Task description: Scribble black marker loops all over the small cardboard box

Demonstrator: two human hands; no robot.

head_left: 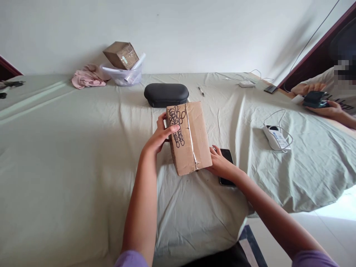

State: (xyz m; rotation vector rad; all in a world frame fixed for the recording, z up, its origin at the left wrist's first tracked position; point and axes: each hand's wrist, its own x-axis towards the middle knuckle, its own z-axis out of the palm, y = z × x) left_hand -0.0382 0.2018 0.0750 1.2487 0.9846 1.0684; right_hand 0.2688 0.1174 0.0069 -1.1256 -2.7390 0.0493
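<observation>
A taped cardboard box (196,139) with black scribbled loops on its upper face is held tilted over the cloth-covered table. My left hand (162,133) grips its left side, thumb lying over the scribbles and fingers behind the edge. At the lower right corner my right hand (220,162) holds the box from the side and below; part of its fingers is hidden by the box. Beneath that hand a black smartphone (228,181) lies on the cloth. Just beyond the box sits a black hard case (166,94).
At the back left a clear plastic basin (135,78) bears another cardboard box (119,53), beside a pink cloth (89,77). A pen (201,91) lies further back. On the right are a white device with a cable (276,139) and a person holding a dark object (315,99).
</observation>
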